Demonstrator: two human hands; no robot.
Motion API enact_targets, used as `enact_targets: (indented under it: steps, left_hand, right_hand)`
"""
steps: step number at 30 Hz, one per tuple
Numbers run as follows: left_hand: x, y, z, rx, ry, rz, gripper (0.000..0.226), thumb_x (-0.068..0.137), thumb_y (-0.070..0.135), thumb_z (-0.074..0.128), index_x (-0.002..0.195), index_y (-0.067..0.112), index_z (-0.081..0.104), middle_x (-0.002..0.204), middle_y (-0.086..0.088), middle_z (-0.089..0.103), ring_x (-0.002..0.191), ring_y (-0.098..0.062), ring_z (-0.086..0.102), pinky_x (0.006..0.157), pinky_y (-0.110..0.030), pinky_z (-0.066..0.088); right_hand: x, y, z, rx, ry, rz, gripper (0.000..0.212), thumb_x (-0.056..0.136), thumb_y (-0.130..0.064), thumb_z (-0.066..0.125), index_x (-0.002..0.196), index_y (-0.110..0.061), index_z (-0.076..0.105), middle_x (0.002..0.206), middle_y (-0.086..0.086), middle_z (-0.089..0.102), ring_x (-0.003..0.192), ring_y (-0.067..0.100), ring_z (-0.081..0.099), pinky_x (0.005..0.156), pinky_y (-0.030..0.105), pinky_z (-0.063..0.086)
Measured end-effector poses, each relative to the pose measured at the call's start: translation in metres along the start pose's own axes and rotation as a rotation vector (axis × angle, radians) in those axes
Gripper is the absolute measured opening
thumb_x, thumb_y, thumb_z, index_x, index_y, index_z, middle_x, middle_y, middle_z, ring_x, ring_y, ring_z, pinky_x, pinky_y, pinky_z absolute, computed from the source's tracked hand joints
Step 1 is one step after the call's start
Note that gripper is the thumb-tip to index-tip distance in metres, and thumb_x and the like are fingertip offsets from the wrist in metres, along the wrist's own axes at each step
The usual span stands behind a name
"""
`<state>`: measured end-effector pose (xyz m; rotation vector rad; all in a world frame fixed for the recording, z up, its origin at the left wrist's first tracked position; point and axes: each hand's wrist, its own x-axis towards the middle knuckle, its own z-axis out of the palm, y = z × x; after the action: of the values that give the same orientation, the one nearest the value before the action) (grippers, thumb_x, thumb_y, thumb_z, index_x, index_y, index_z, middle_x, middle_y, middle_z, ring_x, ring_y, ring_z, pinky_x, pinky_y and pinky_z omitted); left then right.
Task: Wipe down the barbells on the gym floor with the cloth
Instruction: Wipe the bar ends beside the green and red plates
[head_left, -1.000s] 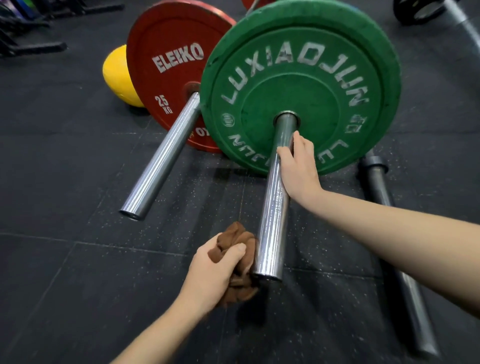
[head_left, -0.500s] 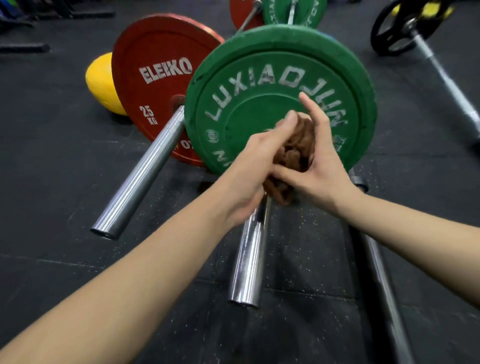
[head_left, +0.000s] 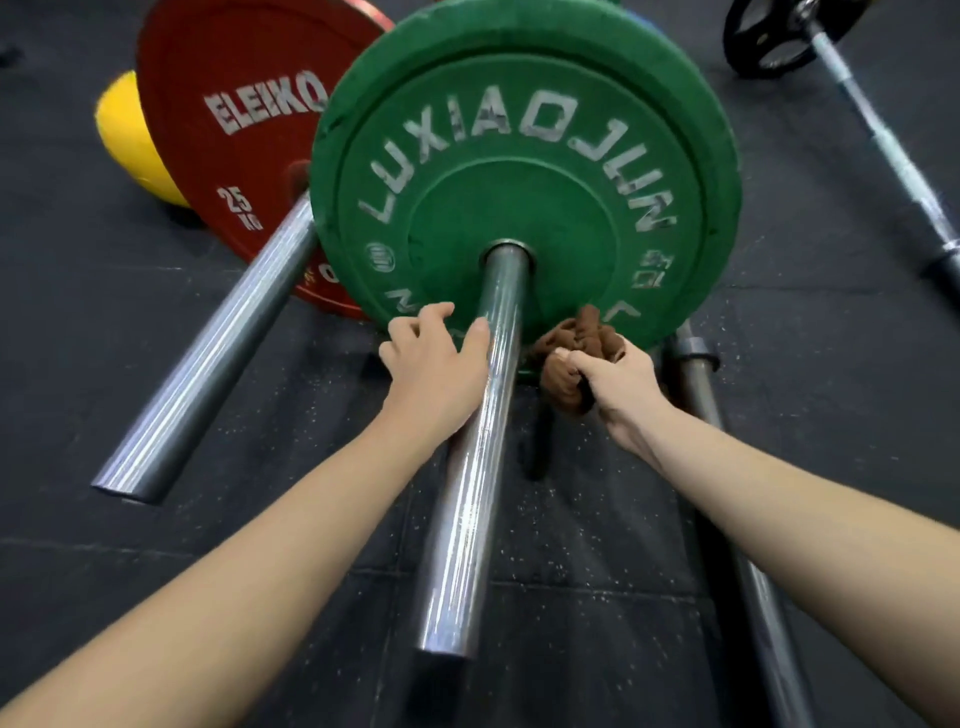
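Note:
A chrome barbell sleeve (head_left: 475, 467) runs toward me from the hub of a green plate (head_left: 524, 171) marked LUXIAOJUN. My left hand (head_left: 434, 371) rests against the sleeve's left side near the plate, fingers spread and holding nothing. My right hand (head_left: 618, 389) is closed on a bunched brown cloth (head_left: 574, 358) just right of the sleeve, at the plate's lower edge. A second sleeve (head_left: 208, 364) sticks out of a red ELEIKO 25 kg plate (head_left: 239, 156) on the left.
A darker bare bar (head_left: 727, 467) lies on the black rubber floor right of my right arm. Another barbell (head_left: 883, 156) with a black plate (head_left: 774, 36) lies at the top right. A yellow plate (head_left: 130, 140) stands behind the red one.
The cloth passed from my left hand to my right hand. My left hand dropped onto the sleeve beside the green plate, and my right hand moved down to the right with the cloth.

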<state>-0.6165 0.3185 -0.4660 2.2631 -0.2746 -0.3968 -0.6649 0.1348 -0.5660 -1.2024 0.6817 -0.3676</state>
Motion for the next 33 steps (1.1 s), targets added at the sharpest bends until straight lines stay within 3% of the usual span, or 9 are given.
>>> enact_targets:
  steps: [5,8,12,16,19,22,24,26,33]
  left_hand:
    - [0.007,-0.008,0.011,-0.023,-0.066,-0.067,0.055,0.103,0.063,0.030,0.150,0.035,0.035,0.151,-0.001,0.028,0.139,-0.024,0.025,0.095,-0.037,0.023]
    - [0.007,-0.010,0.011,-0.022,-0.072,-0.037,0.051,0.103,0.063,0.029,0.146,0.037,0.038,0.145,0.002,0.031,0.130,-0.019,0.028,0.094,-0.035,0.022]
    - [0.009,-0.011,0.012,-0.019,-0.077,-0.033,0.049,0.103,0.063,0.028,0.143,0.037,0.040,0.141,0.006,0.033,0.129,-0.018,0.028,0.094,-0.035,0.022]
    - [0.009,-0.013,0.011,-0.039,-0.071,-0.026,0.042,0.103,0.062,0.030,0.134,0.038,0.043,0.135,0.008,0.034,0.123,-0.016,0.029,0.093,-0.034,0.024]
    - [0.012,-0.015,0.011,-0.050,-0.076,-0.026,0.041,0.103,0.062,0.029,0.133,0.038,0.043,0.133,0.008,0.036,0.125,-0.017,0.031,0.094,-0.034,0.025]
    - [0.012,-0.016,0.011,-0.052,-0.082,-0.030,0.045,0.103,0.063,0.028,0.136,0.037,0.042,0.137,0.007,0.038,0.128,-0.018,0.032,0.095,-0.035,0.026]
    - [0.013,-0.015,0.010,-0.056,-0.091,-0.034,0.047,0.103,0.063,0.028,0.139,0.036,0.041,0.141,0.005,0.040,0.132,-0.020,0.032,0.096,-0.036,0.027]
    - [0.012,-0.015,0.010,-0.060,-0.096,-0.036,0.050,0.103,0.064,0.028,0.141,0.034,0.041,0.144,0.003,0.042,0.135,-0.022,0.032,0.097,-0.037,0.028]
    - [0.011,-0.014,0.006,-0.081,-0.134,-0.050,0.047,0.102,0.065,0.027,0.137,0.036,0.040,0.143,0.004,0.044,0.133,-0.022,0.034,0.094,-0.037,0.027]
  right_hand:
    - [0.012,-0.007,0.042,0.041,-0.202,0.091,0.047,0.087,0.011,0.068,0.130,-0.005,0.058,0.083,0.012,0.068,0.066,0.023,0.061,0.060,0.029,0.051]
    - [0.019,-0.010,0.058,0.006,-0.265,0.143,0.045,0.091,-0.001,0.071,0.134,-0.004,0.057,0.113,0.023,0.070,0.095,0.036,0.068,0.082,0.048,0.059]
    - [0.019,-0.020,0.051,0.123,-0.371,0.347,0.025,0.100,-0.008,0.049,0.118,-0.004,0.066,0.099,0.015,0.072,0.082,0.026,0.071,0.071,0.045,0.063]
    - [0.022,-0.023,0.035,0.529,-0.289,0.424,0.043,0.091,-0.028,0.042,0.118,-0.002,0.064,0.114,0.021,0.071,0.101,0.036,0.071,0.085,0.048,0.060]
    - [0.022,-0.026,0.043,0.519,-0.242,0.428,0.059,0.097,-0.049,0.044,0.135,-0.007,0.060,0.135,0.024,0.062,0.120,0.038,0.064,0.101,0.051,0.053]
    - [0.017,-0.031,0.058,0.395,-0.198,0.404,0.048,0.102,-0.046,0.041,0.125,-0.011,0.064,0.134,0.020,0.064,0.108,0.033,0.067,0.097,0.045,0.056]
    - [0.016,-0.034,0.065,0.300,-0.167,0.406,0.046,0.104,-0.047,0.041,0.111,-0.012,0.069,0.112,0.015,0.074,0.087,0.026,0.073,0.070,0.034,0.062]
    - [0.015,-0.038,0.068,0.248,-0.166,0.410,0.046,0.105,-0.049,0.041,0.094,-0.015,0.070,0.087,0.008,0.075,0.064,0.020,0.072,0.048,0.023,0.053]
    - [0.009,-0.038,0.066,0.215,-0.198,0.369,0.035,0.102,-0.044,0.048,0.097,-0.015,0.068,0.093,0.009,0.070,0.070,0.020,0.067,0.051,0.025,0.053]
